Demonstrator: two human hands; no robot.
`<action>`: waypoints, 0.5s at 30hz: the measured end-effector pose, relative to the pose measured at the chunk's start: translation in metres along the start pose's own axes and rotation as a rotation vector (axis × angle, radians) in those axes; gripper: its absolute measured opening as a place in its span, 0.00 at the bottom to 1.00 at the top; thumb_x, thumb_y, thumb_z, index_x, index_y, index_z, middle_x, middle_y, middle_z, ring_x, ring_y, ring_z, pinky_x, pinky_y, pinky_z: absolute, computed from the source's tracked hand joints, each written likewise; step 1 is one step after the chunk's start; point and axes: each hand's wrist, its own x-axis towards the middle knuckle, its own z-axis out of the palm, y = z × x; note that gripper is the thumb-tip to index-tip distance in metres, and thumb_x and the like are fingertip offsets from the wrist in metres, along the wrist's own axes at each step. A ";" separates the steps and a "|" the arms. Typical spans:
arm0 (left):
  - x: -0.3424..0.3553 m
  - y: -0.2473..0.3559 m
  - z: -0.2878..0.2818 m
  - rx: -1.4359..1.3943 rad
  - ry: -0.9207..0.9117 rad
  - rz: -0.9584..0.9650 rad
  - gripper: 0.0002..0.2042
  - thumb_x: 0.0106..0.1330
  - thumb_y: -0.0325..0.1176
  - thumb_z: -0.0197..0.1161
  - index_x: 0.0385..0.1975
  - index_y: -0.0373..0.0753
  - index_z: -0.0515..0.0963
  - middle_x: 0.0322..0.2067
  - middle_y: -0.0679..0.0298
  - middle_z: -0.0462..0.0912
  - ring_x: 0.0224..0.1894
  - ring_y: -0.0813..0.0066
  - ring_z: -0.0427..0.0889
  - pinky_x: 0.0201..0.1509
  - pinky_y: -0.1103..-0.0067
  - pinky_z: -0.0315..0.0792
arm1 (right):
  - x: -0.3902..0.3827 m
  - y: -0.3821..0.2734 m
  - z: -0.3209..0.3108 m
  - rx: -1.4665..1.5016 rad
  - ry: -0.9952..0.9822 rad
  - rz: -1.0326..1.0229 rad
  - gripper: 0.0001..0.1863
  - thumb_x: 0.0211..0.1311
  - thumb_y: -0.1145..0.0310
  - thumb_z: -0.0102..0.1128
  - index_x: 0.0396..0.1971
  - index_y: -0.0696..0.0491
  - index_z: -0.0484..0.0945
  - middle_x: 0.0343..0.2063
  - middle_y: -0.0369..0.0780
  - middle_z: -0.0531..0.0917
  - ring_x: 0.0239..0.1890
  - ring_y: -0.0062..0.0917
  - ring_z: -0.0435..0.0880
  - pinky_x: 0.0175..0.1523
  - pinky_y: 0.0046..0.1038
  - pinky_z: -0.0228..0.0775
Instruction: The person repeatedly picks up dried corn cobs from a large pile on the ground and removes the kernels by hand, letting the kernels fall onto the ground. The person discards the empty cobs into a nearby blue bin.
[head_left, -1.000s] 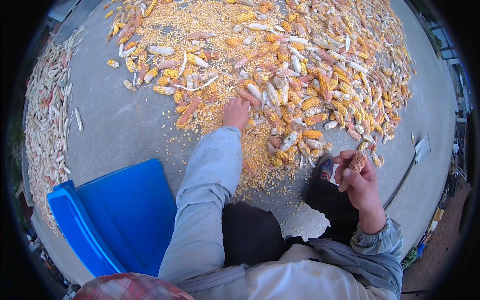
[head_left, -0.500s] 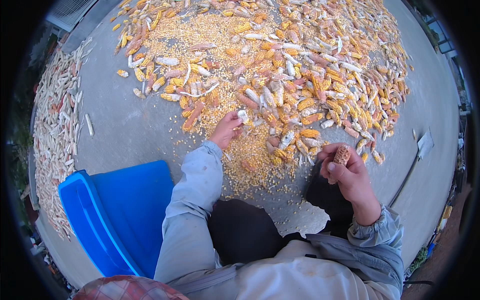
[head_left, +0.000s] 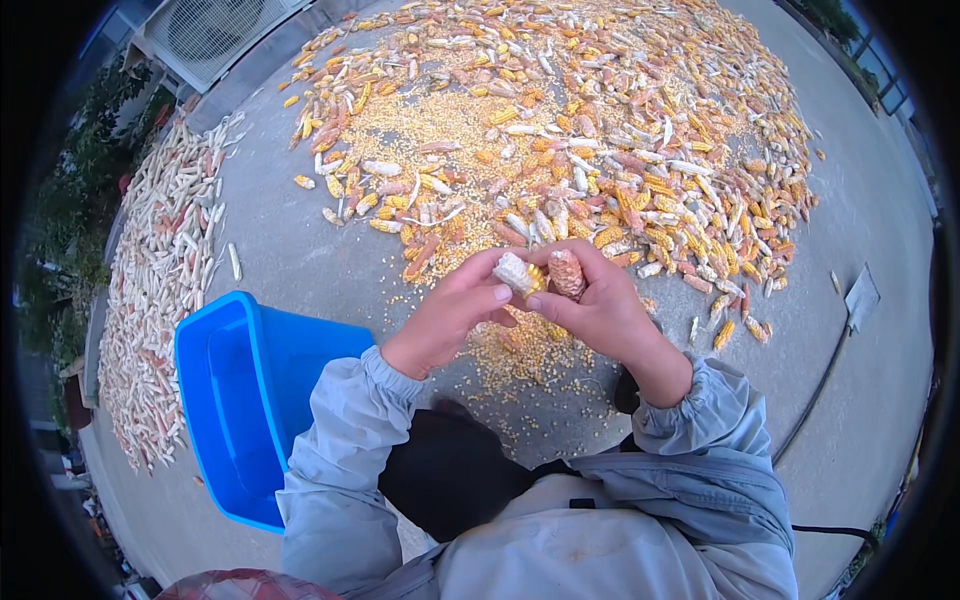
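My left hand (head_left: 450,312) grips a short corn ear (head_left: 518,274) with a pale white end and some yellow kernels. My right hand (head_left: 610,315) is wrapped round a pinkish, mostly stripped cob (head_left: 566,273), and its thumb reaches across to the ear in my left hand. Both hands meet in front of me over scattered kernels (head_left: 530,360) and a wide spread of corn ears (head_left: 650,190) in yellow, pink and white.
A blue plastic bin (head_left: 315,375) stands at my left on the concrete (head_left: 260,200). Beyond it lies a long heap of pale cobs (head_left: 150,310). A metal outdoor fan unit (head_left: 210,40) is at the back left, and a long-handled shovel (head_left: 862,298) lies at my right.
My left hand has lifted from the pile with an ear and joined my right hand, which moved inward and up. The view has shifted, showing more of the bin and background.
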 end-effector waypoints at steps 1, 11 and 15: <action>-0.011 0.009 0.006 0.034 0.031 -0.015 0.18 0.69 0.41 0.47 0.53 0.38 0.65 0.43 0.65 0.72 0.43 0.77 0.74 0.40 0.81 0.71 | 0.000 -0.001 0.002 -0.177 -0.009 -0.116 0.20 0.49 0.70 0.67 0.44 0.56 0.73 0.36 0.40 0.79 0.39 0.26 0.78 0.44 0.27 0.69; -0.065 -0.018 0.033 0.262 0.512 0.267 0.17 0.71 0.43 0.40 0.43 0.35 0.70 0.18 0.71 0.66 0.20 0.87 0.63 0.21 0.86 0.58 | -0.006 -0.014 0.042 -0.091 -0.149 -0.125 0.16 0.53 0.62 0.64 0.38 0.56 0.75 0.34 0.44 0.78 0.39 0.33 0.78 0.43 0.30 0.68; -0.060 -0.036 0.036 0.273 0.629 0.407 0.16 0.71 0.42 0.40 0.43 0.36 0.70 0.19 0.71 0.66 0.20 0.87 0.63 0.21 0.86 0.58 | -0.005 -0.009 0.054 -0.090 -0.106 -0.197 0.15 0.55 0.62 0.61 0.36 0.57 0.75 0.31 0.44 0.79 0.36 0.34 0.79 0.42 0.31 0.68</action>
